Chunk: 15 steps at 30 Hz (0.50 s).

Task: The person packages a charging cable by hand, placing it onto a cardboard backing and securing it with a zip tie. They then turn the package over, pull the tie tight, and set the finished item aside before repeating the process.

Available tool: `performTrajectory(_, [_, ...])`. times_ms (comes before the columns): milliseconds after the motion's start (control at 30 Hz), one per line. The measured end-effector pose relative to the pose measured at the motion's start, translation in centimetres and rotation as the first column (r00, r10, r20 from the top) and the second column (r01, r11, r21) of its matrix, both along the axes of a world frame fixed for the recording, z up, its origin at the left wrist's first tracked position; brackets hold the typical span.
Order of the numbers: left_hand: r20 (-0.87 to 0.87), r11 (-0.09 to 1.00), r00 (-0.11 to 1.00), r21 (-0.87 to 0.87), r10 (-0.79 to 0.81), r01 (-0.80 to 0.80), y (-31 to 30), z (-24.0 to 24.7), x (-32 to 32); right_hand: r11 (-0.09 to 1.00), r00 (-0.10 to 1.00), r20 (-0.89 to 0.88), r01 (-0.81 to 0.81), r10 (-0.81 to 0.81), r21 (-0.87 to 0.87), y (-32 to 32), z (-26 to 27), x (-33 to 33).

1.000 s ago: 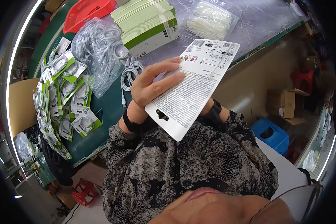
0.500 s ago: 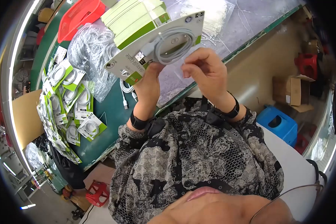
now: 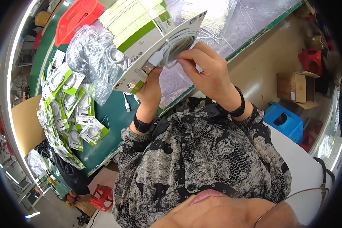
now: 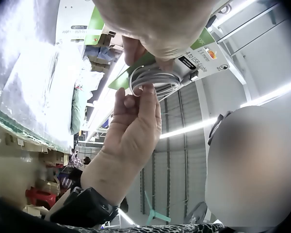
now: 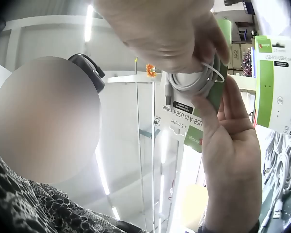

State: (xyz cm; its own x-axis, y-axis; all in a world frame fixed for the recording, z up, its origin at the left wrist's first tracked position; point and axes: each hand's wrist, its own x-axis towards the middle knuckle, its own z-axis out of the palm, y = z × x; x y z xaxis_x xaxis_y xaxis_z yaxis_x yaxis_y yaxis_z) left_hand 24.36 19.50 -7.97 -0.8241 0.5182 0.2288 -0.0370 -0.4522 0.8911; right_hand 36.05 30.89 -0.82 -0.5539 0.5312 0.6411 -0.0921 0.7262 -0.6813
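My left hand [image 3: 150, 91] holds a white and green cardboard card [image 3: 127, 80] from below, with its thumb on the printed front. A coiled white USB cable [image 3: 172, 43] sits against that front, its plug [image 3: 152, 62] lying along the card. My right hand [image 3: 209, 68] pinches at the near side of the coil with thumb and fingertips. A thin white tie [image 5: 214, 73] loops over the coil in the right wrist view. Beyond the card stands a stack of similar cards [image 3: 135, 26].
Carded cables [image 3: 70, 98] are heaped at the left beside a plastic bag of coiled cables [image 3: 93, 57]. A red tray [image 3: 78, 21] lies behind, and a bag of white ties [image 3: 209, 17] at the back right. One loose cable end [image 3: 127, 104] rests near my left wrist.
The card, earlier held with its printed back up, has been turned so the cable faces my right hand. My right hand has since moved left onto the coil.
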Motion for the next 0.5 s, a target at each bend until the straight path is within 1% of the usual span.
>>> performTrajectory(100, [-0.114, 1.000, 0.993, -0.006, 0.001, -0.002, 0.0, -0.3, -0.3, 1.000, 1.000, 0.013, -0.001, 0.001, 0.001, -0.1, 0.2, 0.2])
performTrajectory(133, [-0.114, 1.000, 0.994, -0.005, 0.001, -0.001, 0.0, -0.2, -0.2, 1.000, 1.000, 0.018, -0.002, 0.002, -0.002, -0.1, 0.3, 0.2])
performTrajectory(167, [-0.266, 0.999, 0.964, -0.035, -0.002, -0.007, -0.1, 0.1, -0.1, 1.000, 1.000, 0.022, -0.004, 0.004, -0.004, -0.2, 0.5, 0.3])
performTrajectory(233, [-0.548, 0.995, 0.836, -0.088, -0.016, -0.039, -0.1, 1.3, 0.0, 1.000, 1.000, 0.024, -0.011, 0.011, -0.002, -0.3, 0.6, 0.3])
performTrajectory(267, [-0.549, 0.996, 0.835, -0.084, -0.009, -0.044, 0.0, 2.2, 0.0, 1.000, 0.999, 0.030, -0.023, 0.023, -0.009, -0.3, 0.5, 0.4])
performTrajectory(367, [-0.685, 0.995, 0.725, 0.002, -0.072, 0.101, 0.5, 4.2, 0.1, 0.998, 0.997, 0.044, -0.057, 0.057, -0.016, -0.3, 0.0, 0.8])
performTrajectory(400, [-0.684, 0.996, 0.727, 0.008, -0.062, 0.093, 0.4, 4.2, 0.2, 0.999, 0.999, 0.023, -0.041, 0.042, -0.029, -0.4, -0.4, 0.9])
performTrajectory(500, [-0.812, 0.998, 0.584, 0.018, -0.023, 0.065, 0.1, 4.2, 0.5, 0.998, 1.000, -0.012, -0.017, 0.016, -0.054, -0.8, -1.7, 1.3])
